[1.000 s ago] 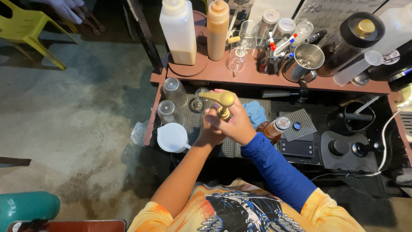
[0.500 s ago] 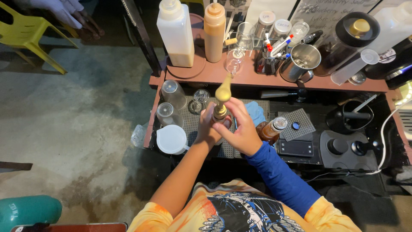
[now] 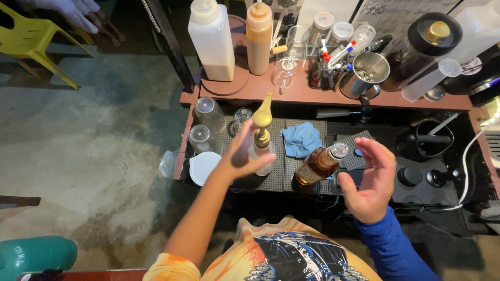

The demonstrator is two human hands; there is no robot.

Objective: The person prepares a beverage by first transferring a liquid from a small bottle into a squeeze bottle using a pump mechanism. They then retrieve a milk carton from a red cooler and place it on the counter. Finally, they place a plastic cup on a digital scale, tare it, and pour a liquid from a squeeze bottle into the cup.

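My left hand (image 3: 240, 157) is wrapped round the lower part of a small clear bottle with a gold pump top (image 3: 262, 125), which stands upright on the black mesh mat (image 3: 276, 174); its nozzle points away from me. My right hand (image 3: 367, 183) hovers open to the right with fingers spread and nothing in it. It is close to an amber bottle with a silver cap (image 3: 319, 164), which leans on the mat between my hands.
A blue cloth (image 3: 302, 139) lies behind the amber bottle. Clear plastic cups (image 3: 207, 112) and a white lid (image 3: 202, 167) sit at the left. The brown shelf (image 3: 312, 93) holds squeeze bottles (image 3: 211, 41), a glass, jars and a metal pitcher (image 3: 364, 73). A yellow chair (image 3: 28, 47) stands far left.
My right hand has let go of the pump bottle, moved right and opened. The pump nozzle has turned from sideways to pointing away. My left hand stays on the bottle.
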